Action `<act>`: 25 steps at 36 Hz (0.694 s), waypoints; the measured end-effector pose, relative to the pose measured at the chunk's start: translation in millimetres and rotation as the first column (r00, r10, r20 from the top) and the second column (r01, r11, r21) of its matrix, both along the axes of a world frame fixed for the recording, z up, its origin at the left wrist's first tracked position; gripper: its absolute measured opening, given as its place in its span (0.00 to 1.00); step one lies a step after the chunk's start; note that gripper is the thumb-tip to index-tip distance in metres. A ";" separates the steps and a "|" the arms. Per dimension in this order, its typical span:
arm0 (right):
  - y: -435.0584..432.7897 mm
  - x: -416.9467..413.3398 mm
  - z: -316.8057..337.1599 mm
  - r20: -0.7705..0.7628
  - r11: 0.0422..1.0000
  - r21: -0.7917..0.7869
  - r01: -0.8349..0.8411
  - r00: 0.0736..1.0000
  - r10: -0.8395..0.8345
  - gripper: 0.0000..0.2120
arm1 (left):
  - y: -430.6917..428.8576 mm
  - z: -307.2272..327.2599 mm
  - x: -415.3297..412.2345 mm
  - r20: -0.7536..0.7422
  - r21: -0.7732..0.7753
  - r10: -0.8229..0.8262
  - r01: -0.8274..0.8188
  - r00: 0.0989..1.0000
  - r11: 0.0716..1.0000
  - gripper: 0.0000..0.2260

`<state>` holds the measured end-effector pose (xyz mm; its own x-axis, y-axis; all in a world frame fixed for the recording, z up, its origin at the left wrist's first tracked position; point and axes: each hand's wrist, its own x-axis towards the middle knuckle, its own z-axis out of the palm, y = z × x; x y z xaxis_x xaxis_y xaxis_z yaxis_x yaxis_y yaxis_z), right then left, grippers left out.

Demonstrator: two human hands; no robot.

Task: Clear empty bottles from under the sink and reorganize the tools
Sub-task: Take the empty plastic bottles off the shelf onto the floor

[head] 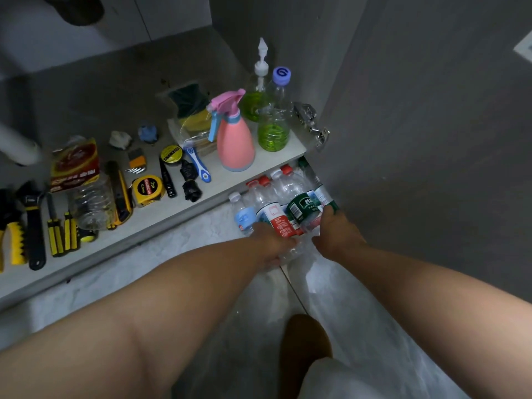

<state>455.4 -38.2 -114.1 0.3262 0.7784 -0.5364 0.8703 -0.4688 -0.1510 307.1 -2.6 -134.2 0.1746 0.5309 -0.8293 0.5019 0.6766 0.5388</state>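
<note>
Where the cabinet shelf [239,180] ends at the grey side wall, the head view shows a bunch of empty bottles [283,197] lying on the pale floor [178,254] just in front of the shelf edge. Their long axes run away from the person, with the red and white caps pointing up under the shelf front and the bases toward the hands.

The left hand [270,243] holds the clear lower end of the red-labelled bottle [273,216]. Its thumb lies over the top and its fingers curl underneath, and a small blue-labelled bottle [244,217] touches it on the outer side. The right hand [336,233] grips the green-labelled bottle [302,207], with fingers folded over its far side and the thumb on the near side. The bunch is pressed between the two hands.

On the shelf a pink spray bottle [234,139] stands upright, with a pump bottle [254,106] and a purple-capped bottle [273,131] of green liquid just behind it. Further left lie a tape measure [148,190], a roll of tape [171,154], a black wrench [34,226] and yellow-handled screwdrivers [57,236]. Between the screwdrivers and the tape measure a larger clear bottle [92,203] lies on its side.
</note>
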 end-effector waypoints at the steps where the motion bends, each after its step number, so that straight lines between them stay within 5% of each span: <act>1: 0.5 0.1 0.2 -0.002 1.000 -0.004 -0.004 1.000 0.004 0.36 | 1.2 -2.5 -1.5 0.000 0.006 0.003 -0.003 1.000 1.000 0.37; 11: 5.4 -4.7 0.9 0.088 0.998 -0.064 -0.029 0.996 0.035 0.35 | 4.9 -15.3 -18.8 -0.053 0.056 -0.136 0.139 0.989 0.989 0.10; 15: 8.6 -10.6 6.4 0.207 0.998 -0.013 -0.060 0.976 0.062 0.31 | 10.4 -15.3 -32.2 -0.261 0.155 -0.246 0.292 0.934 0.944 0.28; 19: 12.3 -18.1 8.0 0.164 0.981 0.125 -0.148 0.978 0.126 0.26 | 16.5 -15.4 -52.7 -0.490 0.160 -0.243 0.360 0.837 0.919 0.34; 25: 13.2 -37.4 5.1 -0.035 0.924 0.014 -0.383 0.923 0.384 0.19 | 19.7 -18.2 -72.3 -0.251 0.087 -0.125 0.151 0.960 0.985 0.38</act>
<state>418.1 -24.9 -109.0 -0.0176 0.8438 -0.5364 0.9771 -0.0992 -0.1881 234.8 17.1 -152.3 0.0518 0.6014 -0.7973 0.7115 0.5379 0.4520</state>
